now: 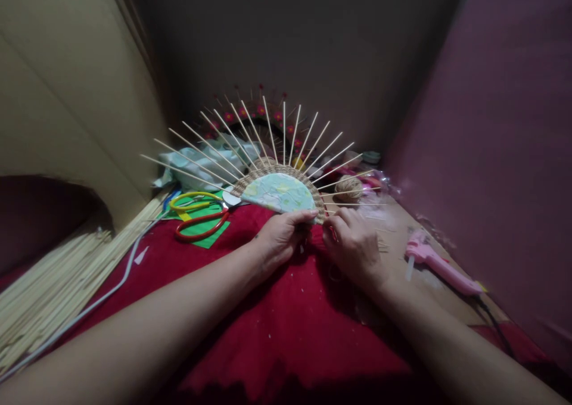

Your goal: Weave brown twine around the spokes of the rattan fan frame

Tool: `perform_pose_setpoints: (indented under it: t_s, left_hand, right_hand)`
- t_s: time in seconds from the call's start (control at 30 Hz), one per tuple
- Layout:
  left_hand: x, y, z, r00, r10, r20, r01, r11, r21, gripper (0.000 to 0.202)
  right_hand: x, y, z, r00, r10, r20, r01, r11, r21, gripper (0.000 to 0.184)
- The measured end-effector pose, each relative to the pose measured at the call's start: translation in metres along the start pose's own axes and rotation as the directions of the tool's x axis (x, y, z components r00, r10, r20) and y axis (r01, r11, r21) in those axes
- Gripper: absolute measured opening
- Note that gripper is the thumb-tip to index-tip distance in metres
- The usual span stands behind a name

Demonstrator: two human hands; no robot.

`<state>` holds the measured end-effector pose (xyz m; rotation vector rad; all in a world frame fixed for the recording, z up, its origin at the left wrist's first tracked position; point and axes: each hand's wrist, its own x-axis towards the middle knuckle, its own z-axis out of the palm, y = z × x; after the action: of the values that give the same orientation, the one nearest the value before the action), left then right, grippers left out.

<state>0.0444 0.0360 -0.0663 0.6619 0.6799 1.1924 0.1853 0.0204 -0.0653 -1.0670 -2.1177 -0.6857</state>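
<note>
A half-round fan piece (279, 192) with a pale patterned centre, a woven twine rim and several thin sticks radiating outward stands upright over a red cloth (286, 321). My left hand (279, 238) pinches its lower straight edge near the right corner. My right hand (353, 241) is closed beside that corner, fingers curled at the lowest sticks and twine; what it pinches is too small to see. A ball of tan twine (349, 187) sits just behind the right hand.
Scissors with yellow and red handles (199, 214) lie on green paper at left. A bundle of thin sticks (58, 280) and a white cable (107, 292) run along the left. A pink glue gun (435, 265) lies at right. Pale cloth (201, 167) lies behind.
</note>
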Motion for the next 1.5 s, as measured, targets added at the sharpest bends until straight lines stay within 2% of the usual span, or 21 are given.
perform_pose_setpoints:
  t_s: [0.17, 0.33, 0.57, 0.8, 1.2, 1.5]
  left_hand:
    - [0.002, 0.001, -0.001, 1.0, 0.011, 0.02, -0.011, 0.999, -0.033, 0.012]
    - [0.003, 0.003, 0.0, 1.0, 0.009, -0.021, -0.01, 1.0, -0.024, 0.012]
    - [0.002, 0.002, 0.001, 0.999, 0.034, -0.033, -0.036, 0.998, -0.047, 0.01]
    - [0.002, 0.001, 0.001, 1.0, 0.022, -0.003, -0.022, 0.998, -0.061, 0.008]
    - [0.002, -0.001, -0.001, 0.999, 0.035, -0.003, -0.035, 0.999, -0.034, 0.008]
    - [0.0, 0.002, 0.004, 0.999, 0.021, -0.025, -0.022, 0.998, -0.054, 0.009]
  right_hand:
    - [-0.002, 0.0, -0.005, 0.998, 0.064, 0.011, -0.065, 0.984, 0.165, 0.011]
    - [-0.004, 0.004, -0.009, 0.983, 0.15, -0.107, -0.114, 0.951, 0.287, 0.02]
    - [-0.003, 0.003, -0.006, 0.994, 0.1, -0.043, -0.089, 0.975, 0.203, 0.009]
    - [-0.001, 0.002, -0.002, 0.997, 0.067, -0.045, -0.063, 0.994, 0.089, 0.012]
    - [-0.001, 0.003, 0.003, 0.997, 0.065, -0.05, -0.061, 0.994, 0.093, 0.019]
    - [0.0, 0.003, 0.003, 0.999, 0.051, -0.001, -0.05, 0.998, 0.047, 0.017]
